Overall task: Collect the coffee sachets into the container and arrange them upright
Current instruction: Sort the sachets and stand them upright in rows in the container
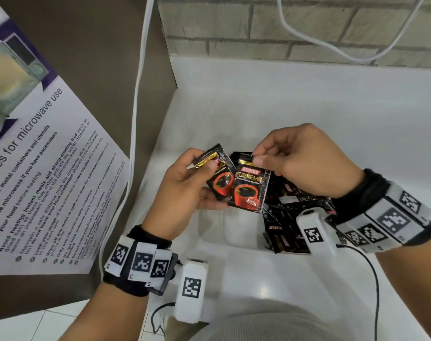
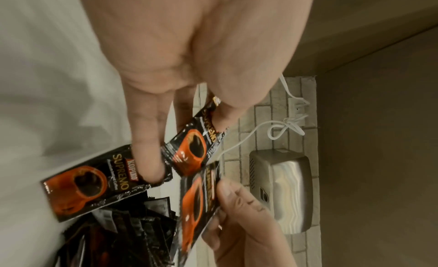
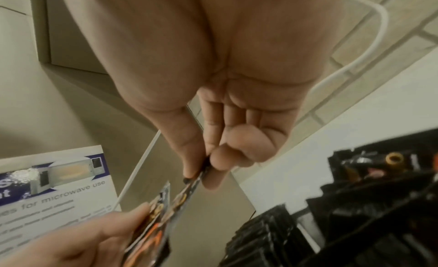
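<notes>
- The left hand (image 1: 184,190) is raised above the white bench (image 1: 308,99), its fingers (image 2: 147,140) curled round a few black-and-red coffee sachets (image 1: 219,178) — thumb on the top one, the others fanned beneath.
- The right hand (image 1: 305,161) pinches the top edge of another sachet (image 1: 251,188) between thumb and forefinger; this sachet hangs upright, label facing up to the head view, just beside and overlapping those in the left hand.
- Below the right wrist a heap of further sachets (image 1: 290,217) lies jumbled in a white container (image 1: 236,232) on the bench — whether any stand upright I cannot tell.
- At the left a microwave-use poster (image 1: 44,168) is fixed to a brown panel, with a white cable (image 1: 138,94) running down beside it.
- A brick wall (image 1: 283,25) rises behind the bench.
</notes>
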Demonstrator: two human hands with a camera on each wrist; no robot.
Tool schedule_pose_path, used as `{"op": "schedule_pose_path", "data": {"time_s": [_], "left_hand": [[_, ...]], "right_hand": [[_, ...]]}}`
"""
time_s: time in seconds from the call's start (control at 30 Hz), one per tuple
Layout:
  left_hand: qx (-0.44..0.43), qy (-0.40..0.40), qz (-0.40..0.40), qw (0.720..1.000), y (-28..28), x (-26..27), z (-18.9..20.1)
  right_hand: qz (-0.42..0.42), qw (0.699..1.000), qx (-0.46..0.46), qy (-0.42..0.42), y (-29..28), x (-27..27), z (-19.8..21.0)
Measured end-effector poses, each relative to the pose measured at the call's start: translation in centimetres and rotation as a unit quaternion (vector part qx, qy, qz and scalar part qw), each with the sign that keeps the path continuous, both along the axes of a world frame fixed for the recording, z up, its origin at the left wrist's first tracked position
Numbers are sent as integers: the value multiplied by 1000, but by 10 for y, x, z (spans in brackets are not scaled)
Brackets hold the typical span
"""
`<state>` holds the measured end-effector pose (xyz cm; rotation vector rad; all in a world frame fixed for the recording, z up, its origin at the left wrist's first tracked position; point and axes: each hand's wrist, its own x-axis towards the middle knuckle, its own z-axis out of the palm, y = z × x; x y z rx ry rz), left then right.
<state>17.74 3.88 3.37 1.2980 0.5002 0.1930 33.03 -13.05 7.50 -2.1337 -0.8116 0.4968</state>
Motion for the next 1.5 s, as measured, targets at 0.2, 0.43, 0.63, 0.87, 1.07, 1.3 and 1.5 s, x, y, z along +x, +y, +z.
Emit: {"op": "schedule_pose_path", "data": {"time_s": [0.2, 0.43, 0.63, 0.87, 1.07, 1.3, 1.5], "left_hand": [[166, 3, -32, 986, 15, -3, -7], [317, 50, -127, 939, 12, 13, -21], [408, 54, -117, 904, 12, 31, -24], [450, 23, -99, 887, 10, 35, -32], [493, 50, -132, 858, -1, 27, -33], [551, 77, -121, 822, -11, 24, -43], [530, 65, -90, 841, -4, 29, -42]], "right_hand": [[-54, 998, -12, -25, -23, 19, 8], [-94, 995, 12, -13, -43, 30, 18], [-69, 998, 9, 3, -42, 20, 15], [-42, 999, 4, 17, -32, 13, 15], [15, 999, -42, 22, -22, 1, 16], [120, 983, -136, -14, 0, -12, 10], [170, 964, -194, -62, 12, -16, 4]]}}
